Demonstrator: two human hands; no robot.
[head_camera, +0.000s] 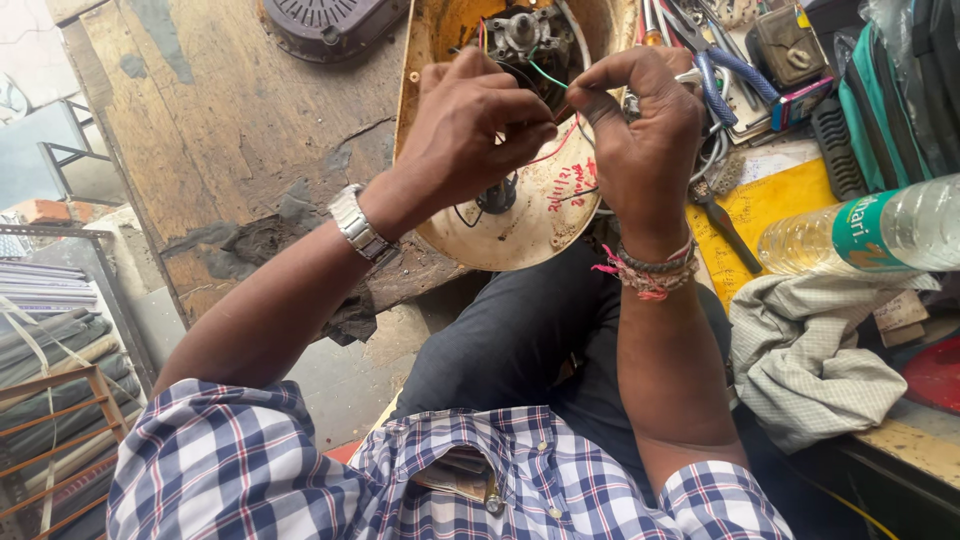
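My left hand and my right hand are raised together over a round cream-coloured appliance housing that rests against my lap. Both hands pinch thin wires, green and red, that run down to the grey motor inside the housing. The left wrist carries a metal watch. Thread bands circle the right wrist. The wire ends between the fingertips are hidden.
A worn wooden bench lies to the left with a dark vented cover at its top. Blue-handled pliers, a plastic bottle, a checked cloth and a teal bag crowd the right side.
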